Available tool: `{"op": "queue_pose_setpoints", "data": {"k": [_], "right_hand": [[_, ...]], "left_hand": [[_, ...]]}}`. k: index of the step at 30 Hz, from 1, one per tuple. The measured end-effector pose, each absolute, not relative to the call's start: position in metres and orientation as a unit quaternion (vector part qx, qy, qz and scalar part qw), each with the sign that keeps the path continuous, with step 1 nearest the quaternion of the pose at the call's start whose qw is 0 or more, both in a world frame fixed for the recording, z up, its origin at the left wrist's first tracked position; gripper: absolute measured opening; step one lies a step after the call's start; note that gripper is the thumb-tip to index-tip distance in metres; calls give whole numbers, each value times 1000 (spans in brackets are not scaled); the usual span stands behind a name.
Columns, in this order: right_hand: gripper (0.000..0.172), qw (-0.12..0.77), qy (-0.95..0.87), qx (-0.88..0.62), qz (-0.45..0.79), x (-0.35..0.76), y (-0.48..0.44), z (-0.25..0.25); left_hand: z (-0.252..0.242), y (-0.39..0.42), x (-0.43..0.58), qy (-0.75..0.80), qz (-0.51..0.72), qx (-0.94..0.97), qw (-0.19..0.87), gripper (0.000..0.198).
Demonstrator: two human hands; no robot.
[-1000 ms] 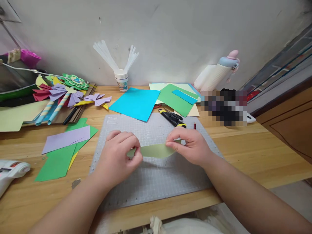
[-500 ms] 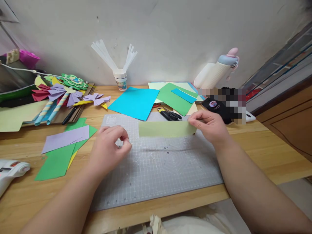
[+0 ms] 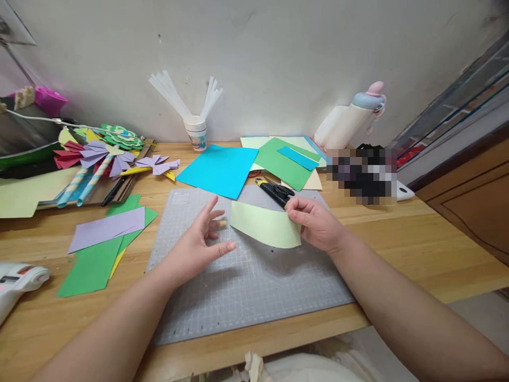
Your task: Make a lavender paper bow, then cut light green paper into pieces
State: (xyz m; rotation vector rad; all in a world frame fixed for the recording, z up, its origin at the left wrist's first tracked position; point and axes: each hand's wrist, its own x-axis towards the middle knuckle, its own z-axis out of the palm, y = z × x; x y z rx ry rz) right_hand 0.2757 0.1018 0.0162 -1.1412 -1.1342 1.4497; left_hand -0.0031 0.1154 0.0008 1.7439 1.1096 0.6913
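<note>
So the left hand [image 3: 204, 233] is now spreading its fingers (they were curled a moment ago) just beside the pale green strip [image 3: 265, 225], which is bowing above the cutting mat [image 3: 238, 297], meaning only the right hand [image 3: 316, 220] is holding it, pinching its right end.

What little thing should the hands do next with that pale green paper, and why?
I think the left hand should gently pinch the left end of the pale green paper. The right hand grips only the right end, the paper is bending, and the left hand is open close to the free end.
</note>
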Motion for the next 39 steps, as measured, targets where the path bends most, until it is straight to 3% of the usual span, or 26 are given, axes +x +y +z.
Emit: {"op": "queue_pose_setpoints", "data": {"k": [3,5,9,18,39], "right_hand": [[33,457,-418,-460,637,264,101,15],[31,448,-389,-457,663,256,101,12],[28,440,-350,-453,692,251,102,6],[42,486,-385,-434,654,257,105,2],[30,463,-483,-518,533,260,106,-2]], "left_hand": [[7,109,0,437,262,814,279,97],[13,106,2,408,255,855,192,77],[21,103,2,447,263,808,280,20],[23,106,-1,530,215,655,493,43],[28,104,-4,495,176,497,691,46]]}}
